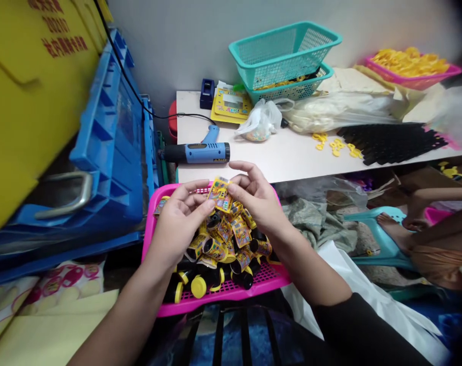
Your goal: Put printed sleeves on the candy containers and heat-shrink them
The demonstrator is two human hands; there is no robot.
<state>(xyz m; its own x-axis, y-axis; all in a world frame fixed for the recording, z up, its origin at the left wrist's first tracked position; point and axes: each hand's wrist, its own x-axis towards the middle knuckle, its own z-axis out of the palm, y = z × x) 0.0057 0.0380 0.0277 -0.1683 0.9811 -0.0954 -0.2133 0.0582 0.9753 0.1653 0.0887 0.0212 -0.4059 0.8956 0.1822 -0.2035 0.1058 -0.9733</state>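
Nearest the lens, left hand [179, 223] and right hand [253, 195] half-closed, fingers pinching a yellow card [220, 194], light and stiff, best held by its edges, above black tubes [215, 278] heaped in a pink tray [185, 307] at lower center.

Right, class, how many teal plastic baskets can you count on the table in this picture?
2: the upper teal basket is stacked on the lower one, at the back of the white table. Others could be hidden beneath them.
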